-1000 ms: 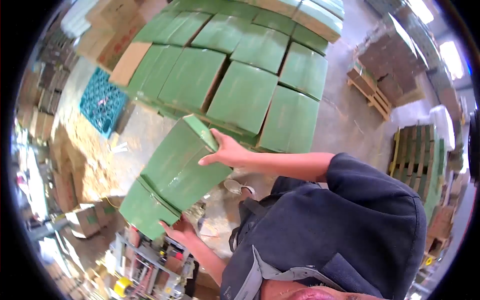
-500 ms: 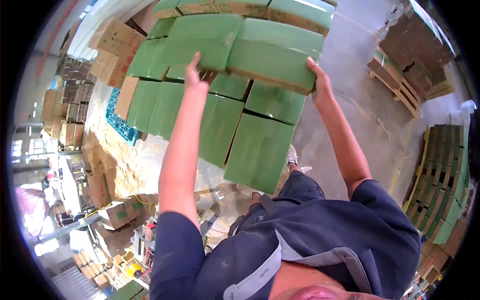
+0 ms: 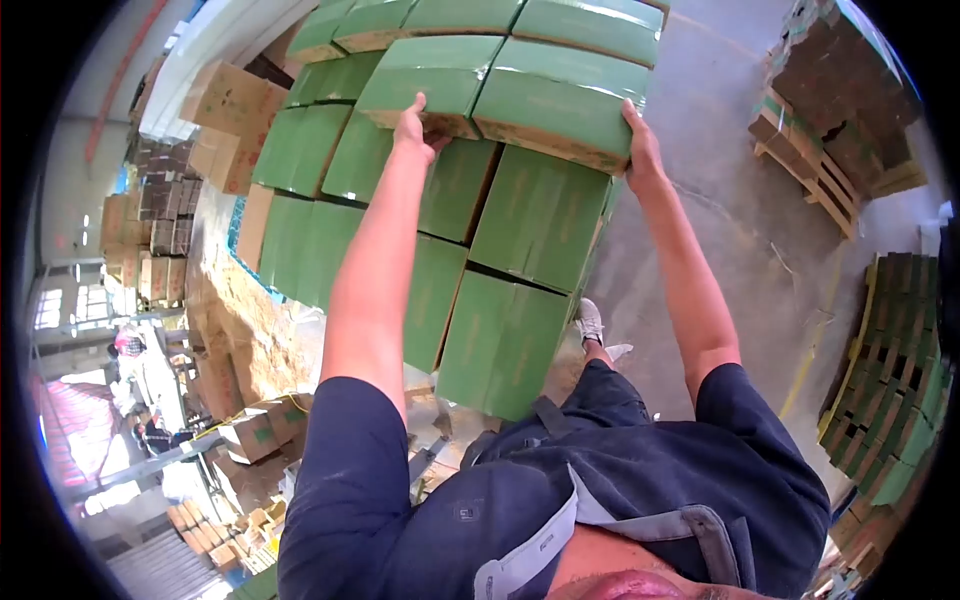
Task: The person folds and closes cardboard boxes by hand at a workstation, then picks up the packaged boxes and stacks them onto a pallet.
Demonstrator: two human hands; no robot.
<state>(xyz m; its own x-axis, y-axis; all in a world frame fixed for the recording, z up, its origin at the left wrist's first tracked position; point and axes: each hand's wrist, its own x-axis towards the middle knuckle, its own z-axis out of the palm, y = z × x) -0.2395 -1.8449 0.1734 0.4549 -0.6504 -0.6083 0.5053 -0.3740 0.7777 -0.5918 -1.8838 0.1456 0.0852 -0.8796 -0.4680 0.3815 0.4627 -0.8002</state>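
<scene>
Two green boxes lie side by side on top of the stack, a left box and a right box, with their brown lower sides facing me. My left hand grips the near edge of the left box, thumb on the green top and fingers at its lower side. At the right end of the right box, my right hand has its thumb at the top corner; its other fingers are partly hidden. Beneath and nearer to me is a lower layer of green boxes.
More green boxes line the far side of the stack. Brown cartons stand at the left. A wooden pallet with wrapped goods is at the upper right, and stacked green-brown bundles are at the right. My shoe is beside the stack.
The two boxes have gone from low at the left, beside the stack, up onto its top. Over the last half second they moved slightly and now sit against the row behind.
</scene>
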